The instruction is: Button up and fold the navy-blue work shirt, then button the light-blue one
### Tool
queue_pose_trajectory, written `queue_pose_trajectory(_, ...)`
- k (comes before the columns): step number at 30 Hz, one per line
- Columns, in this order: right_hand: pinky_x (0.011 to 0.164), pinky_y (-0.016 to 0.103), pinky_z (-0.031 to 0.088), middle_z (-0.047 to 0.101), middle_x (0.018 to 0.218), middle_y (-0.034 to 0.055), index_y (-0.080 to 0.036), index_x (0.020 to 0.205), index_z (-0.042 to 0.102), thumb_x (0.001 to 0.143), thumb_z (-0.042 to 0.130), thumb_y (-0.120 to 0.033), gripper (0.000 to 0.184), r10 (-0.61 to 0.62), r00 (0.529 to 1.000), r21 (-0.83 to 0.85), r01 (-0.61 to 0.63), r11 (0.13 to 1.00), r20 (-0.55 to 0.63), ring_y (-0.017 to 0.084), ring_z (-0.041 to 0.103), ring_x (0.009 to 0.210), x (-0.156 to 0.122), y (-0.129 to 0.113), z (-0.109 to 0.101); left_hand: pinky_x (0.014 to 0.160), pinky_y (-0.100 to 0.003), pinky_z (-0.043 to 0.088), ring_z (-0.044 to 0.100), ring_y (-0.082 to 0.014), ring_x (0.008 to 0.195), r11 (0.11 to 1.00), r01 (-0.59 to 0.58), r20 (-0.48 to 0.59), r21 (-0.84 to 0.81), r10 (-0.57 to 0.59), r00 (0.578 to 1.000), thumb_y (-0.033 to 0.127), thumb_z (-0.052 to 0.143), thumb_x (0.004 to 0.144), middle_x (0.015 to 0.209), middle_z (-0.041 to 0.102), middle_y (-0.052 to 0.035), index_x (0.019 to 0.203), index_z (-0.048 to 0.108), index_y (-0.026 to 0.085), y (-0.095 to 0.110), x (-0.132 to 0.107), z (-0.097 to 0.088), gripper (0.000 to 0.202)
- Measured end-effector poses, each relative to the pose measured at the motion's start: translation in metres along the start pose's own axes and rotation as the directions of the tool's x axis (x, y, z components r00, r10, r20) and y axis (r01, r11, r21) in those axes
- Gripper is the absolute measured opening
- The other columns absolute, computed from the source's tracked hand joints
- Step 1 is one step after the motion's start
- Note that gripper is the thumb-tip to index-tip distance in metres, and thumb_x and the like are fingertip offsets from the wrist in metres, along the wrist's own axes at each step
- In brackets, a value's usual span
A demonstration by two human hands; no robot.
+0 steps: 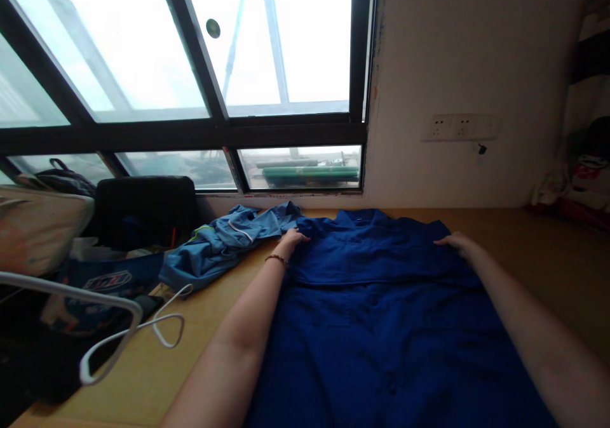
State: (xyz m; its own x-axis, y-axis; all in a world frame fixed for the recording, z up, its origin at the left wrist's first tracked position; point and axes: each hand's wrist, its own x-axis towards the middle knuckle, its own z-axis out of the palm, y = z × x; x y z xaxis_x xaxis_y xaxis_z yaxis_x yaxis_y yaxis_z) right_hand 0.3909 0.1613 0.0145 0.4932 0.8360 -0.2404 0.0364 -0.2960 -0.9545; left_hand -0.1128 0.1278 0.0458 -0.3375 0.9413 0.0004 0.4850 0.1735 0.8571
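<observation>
A dark blue shirt (381, 301) lies spread flat on a wooden surface (538, 256), its collar end toward the window. My left hand (291, 240) rests on the shirt's far left shoulder, fingers pressed down on the cloth. A thin bracelet sits on that wrist. My right hand (456, 242) lies flat on the far right shoulder with fingers stretched out. Both arms reach forward along the shirt's two sides.
A crumpled lighter blue garment (229, 240) lies left of the shirt. White hangers (124, 326) stick out at the left edge over a pile of bags (42, 225) and a black case (143, 209). A window and a white wall with sockets (460, 127) stand behind.
</observation>
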Motion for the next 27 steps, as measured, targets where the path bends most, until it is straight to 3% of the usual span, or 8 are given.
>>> queue_pose_trajectory(3, 0.061, 0.042, 0.05, 0.06, 0.056, 0.0075, -0.01, 0.064, 0.059, 0.044, 0.072, -0.002, 0.026, -0.078, 0.997, 0.08, 0.076, 0.994, 0.018, 0.026, 0.06, 0.069, 0.003, -0.031, 0.0, 0.062, -0.035, 0.049, 0.061, -0.0211, 0.063, 0.985, -0.011, 0.025, -0.172, 0.015, 1.0, 0.015, 0.074, 0.046, 0.062, 0.064, -0.0059, 0.071, 0.062, 0.01, 0.025, 0.016, -0.015, 0.028)
queue_pose_trajectory(7, 0.059, 0.032, 0.05, 0.063, 0.064, 0.0046, -0.01, 0.077, 0.061, 0.05, 0.071, -0.003, 0.029, -0.254, 0.966, 0.185, 0.26, 0.948, -0.056, 0.018, 0.059, 0.065, 0.007, -0.095, 0.004, 0.068, -0.035, 0.049, 0.06, -0.0186, 0.07, 0.923, -0.116, -0.092, -0.366, 0.088, 0.992, 0.023, 0.074, 0.05, 0.073, 0.065, -0.0066, 0.088, 0.061, 0.008, 0.079, 0.042, -0.038, 0.043)
queue_pose_trajectory(11, 0.066, 0.028, 0.049, 0.065, 0.085, 0.0078, -0.007, 0.087, 0.059, 0.055, 0.068, -0.002, 0.034, -0.545, 0.829, 0.363, 0.549, 0.753, -0.124, 0.013, 0.059, 0.07, -0.007, -0.163, 0.002, 0.074, -0.034, 0.047, 0.06, -0.017, 0.076, 0.759, -0.328, -0.255, -0.562, 0.219, 0.942, 0.027, 0.071, 0.053, 0.084, 0.065, -0.006, 0.098, 0.058, 0.007, 0.131, 0.056, -0.065, 0.051)
queue_pose_trajectory(15, 0.077, 0.028, 0.045, 0.062, 0.1, 0.0088, -0.008, 0.097, 0.053, 0.066, 0.061, -0.004, 0.032, -0.703, 0.711, 0.469, 0.629, 0.62, -0.026, 0.012, 0.057, 0.086, -0.031, -0.191, -0.01, 0.078, -0.033, 0.047, 0.06, -0.0168, 0.079, 0.501, -0.474, -0.342, -0.725, 0.336, 0.878, 0.027, 0.071, 0.052, 0.087, 0.065, -0.0047, 0.094, 0.06, 0.009, 0.146, 0.039, -0.085, 0.047)
queue_pose_trajectory(18, 0.081, 0.03, 0.044, 0.062, 0.101, 0.0048, -0.013, 0.097, 0.052, 0.066, 0.062, -0.009, 0.032, -0.681, 0.73, 0.456, 0.588, 0.668, 0.057, 0.013, 0.056, 0.091, -0.047, -0.169, -0.022, 0.078, -0.033, 0.047, 0.061, -0.017, 0.077, 0.452, -0.395, -0.251, -0.8, 0.346, 0.904, 0.023, 0.073, 0.05, 0.087, 0.066, -0.0051, 0.093, 0.061, 0.011, 0.125, 0.012, -0.089, 0.047)
queue_pose_trajectory(21, 0.081, 0.032, 0.046, 0.064, 0.096, 0.0022, -0.018, 0.092, 0.057, 0.06, 0.068, -0.016, 0.034, -0.585, 0.794, 0.37, 0.499, 0.784, 0.166, 0.017, 0.058, 0.091, -0.062, -0.109, -0.037, 0.078, -0.033, 0.047, 0.062, -0.0176, 0.074, 0.499, -0.252, -0.12, -0.829, 0.282, 0.952, 0.017, 0.075, 0.045, 0.083, 0.066, -0.0064, 0.09, 0.062, 0.011, 0.079, -0.023, -0.082, 0.047)
queue_pose_trajectory(24, 0.079, 0.038, 0.049, 0.066, 0.091, 0.0014, -0.024, 0.092, 0.06, 0.054, 0.069, -0.027, 0.039, -0.503, 0.827, 0.17, 0.473, 0.864, 0.252, 0.024, 0.059, 0.091, -0.082, -0.03, -0.059, 0.079, -0.036, 0.046, 0.062, -0.0206, 0.079, 0.624, -0.112, 0.007, -0.773, 0.185, 0.983, 0.018, 0.074, 0.048, 0.088, 0.066, -0.0078, 0.093, 0.061, 0.012, 0.019, -0.067, -0.076, 0.047)
queue_pose_trajectory(27, 0.075, 0.042, 0.051, 0.067, 0.087, 0.0022, -0.029, 0.094, 0.061, 0.062, 0.06, -0.039, 0.034, -0.538, 0.761, -0.073, 0.599, 0.798, 0.362, 0.028, 0.06, 0.089, -0.1, 0.043, -0.091, 0.085, -0.038, 0.043, 0.058, -0.0246, 0.091, 0.817, -0.07, 0.116, -0.573, 0.165, 0.979, 0.022, 0.072, 0.052, 0.096, 0.065, -0.0095, 0.098, 0.06, 0.012, -0.038, -0.113, -0.081, 0.048)
